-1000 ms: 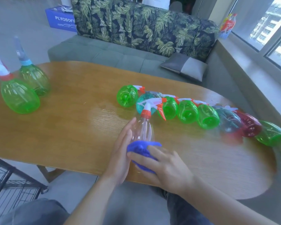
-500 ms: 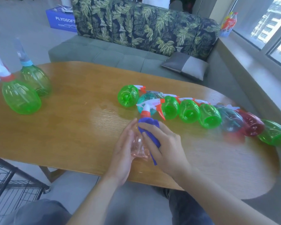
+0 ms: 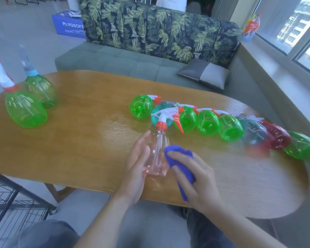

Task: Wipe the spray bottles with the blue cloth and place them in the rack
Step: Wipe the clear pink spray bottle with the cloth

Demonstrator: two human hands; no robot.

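- The left hand (image 3: 136, 165) cradles the clear bottle (image 3: 157, 154) from its left side, fingers long and only lightly curved against the wall, palm under the base end
- The right hand (image 3: 195, 178) has its fingers curled over the blue cloth (image 3: 181, 161) and presses the bunched cloth against the bottle's right flank; a tail of cloth hangs down past the palm
- The clear bottle is tilted, neck pointing away from the person, with its orange collar and white trigger head (image 3: 164, 117) up near the row; its base sits just above the near part of the desk (image 3: 79, 149)
- Step in hand, as I judge it: wiping this one bottle, with the placing part not yet begun
- Behind it a row of bottles (image 3: 208, 125) lies on its side across the desk, mostly green, with teal and red ones among them; they look unwiped
- Two green bottles (image 3: 26, 108) stand apart at the far left of the desk
- The wire rack (image 3: 11, 199) shows at the lower left, beside and below the desk edge
- Next move likely calls for turning the bottle in the left hand so the cloth reaches the hidden side, then a firmer left-hand hold to carry it down and leftward to the rack
- The thin plastic looks light and slippery, so a loose cradle could let it slide
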